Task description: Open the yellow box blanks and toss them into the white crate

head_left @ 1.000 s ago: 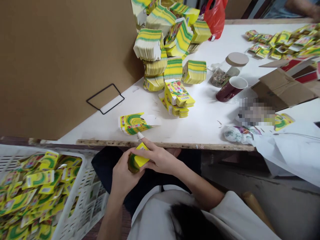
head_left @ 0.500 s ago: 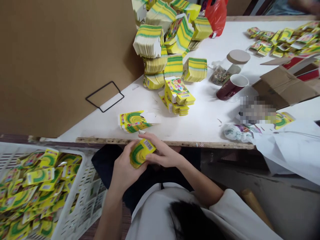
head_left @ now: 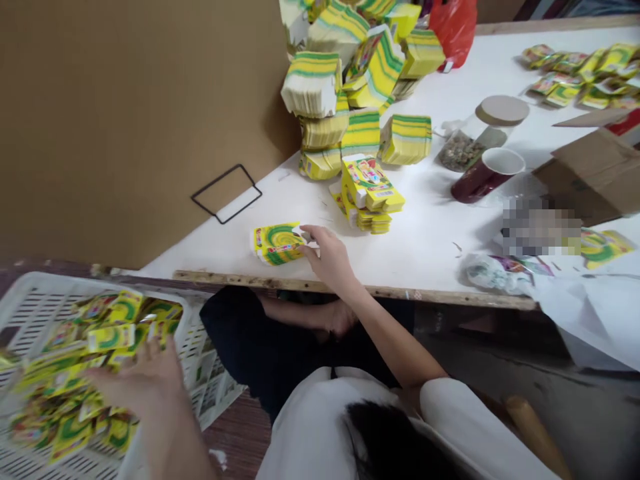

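My left hand [head_left: 145, 380], smeared by motion, is over the white plastic basket [head_left: 185, 320] at the lower left, its fingers spread and no box seen in it. Below it lie many small yellow-green boxes [head_left: 113, 337]. On the table near the front edge, my right hand [head_left: 330, 257] has thumb and fingers round the white-flapped right end of a small stack of flat yellow cartons [head_left: 277, 243]. The fingers partly cover that end.
Bundled flat cartons [head_left: 313, 83] are piled at the back beside a brown cardboard sheet [head_left: 125, 120]. More cartons [head_left: 373, 183] stand nearer. A maroon mug [head_left: 475, 180], a lidded jar [head_left: 500, 117], a cardboard box [head_left: 595, 173] and a red bag [head_left: 453, 33] are to the right.
My left hand has gone from the front of the table to the basket, and the box it held has left my hands. My right hand has moved up onto the flat cartons.
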